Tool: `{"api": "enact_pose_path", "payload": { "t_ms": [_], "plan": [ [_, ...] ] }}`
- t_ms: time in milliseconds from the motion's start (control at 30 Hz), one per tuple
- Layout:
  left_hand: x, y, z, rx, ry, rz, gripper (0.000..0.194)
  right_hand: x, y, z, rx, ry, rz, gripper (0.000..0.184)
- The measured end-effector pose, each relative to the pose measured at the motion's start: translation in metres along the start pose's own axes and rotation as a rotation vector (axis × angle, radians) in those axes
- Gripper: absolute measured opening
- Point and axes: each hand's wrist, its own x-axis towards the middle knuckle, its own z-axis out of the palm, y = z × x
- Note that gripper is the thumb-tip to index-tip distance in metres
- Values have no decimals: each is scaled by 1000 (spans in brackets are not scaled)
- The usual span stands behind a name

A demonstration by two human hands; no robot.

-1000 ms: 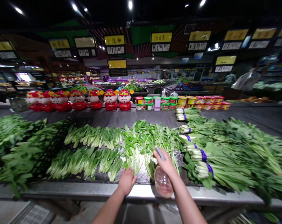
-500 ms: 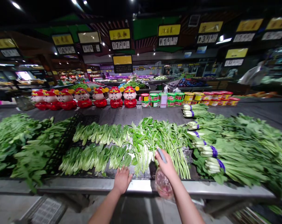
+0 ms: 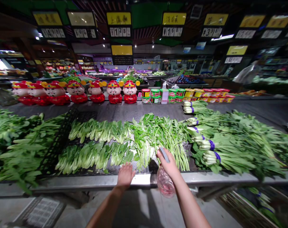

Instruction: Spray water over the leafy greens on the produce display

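Right hand [image 3: 169, 166] is closed around the grey head of a spray bottle [image 3: 165, 183], whose clear, pinkish body hangs down just past the front edge of the tabletop [image 3: 87, 183]. Left hand [image 3: 125, 175] lies open and empty, palm down with fingers spread, on a perforated metal mat [image 3: 136, 166] near that edge. Just beyond the spray bottle lies a heap of long-stemmed greens [image 3: 155, 142], its stems reaching almost to the right hand. Left of the spray bottle, two rows of bok choy [image 3: 94, 156] sit on the mat, then a black plastic rack [image 3: 59, 142] and more leafy greens [image 3: 17, 148]. Right of it, bunches tied with blue bands [image 3: 225, 148] are piled up. Far behind the spray bottle, red figurines [image 3: 114, 91] and tubs [image 3: 172, 95] line the back of the tabletop, below hanging price signs [image 3: 120, 22].
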Motion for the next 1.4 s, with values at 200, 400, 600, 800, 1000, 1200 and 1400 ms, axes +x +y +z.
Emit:
{"api": "enact_pose_path", "payload": {
  "t_ms": [200, 400, 600, 800, 1000, 1200, 1400],
  "plan": [
    [-1, 1, -1, 13, 12, 0, 46, -3, -1, 9, -61, -44, -13, 34],
    [1, -1, 8, -2, 46, 2, 45, -8, 30, 24, -131, -75, 50, 36],
    [0, -2, 10, -19, 84, 13, 47, -11, 35, 23, -88, -131, 6, 38],
    [-1, -2, 10, -39, 94, 14, 46, -15, 34, 19, -59, -147, -11, 36],
    [-1, -3, 11, -65, 66, 1, 47, -26, 58, 34, -132, -168, 56, 36],
    [-2, -2, 10, -47, 59, 8, 49, -35, 72, 42, -161, -220, 106, 37],
    [-2, -2, 10, -38, 57, 4, 48, -27, 60, 27, -79, -104, 73, 40]
  ]
}}
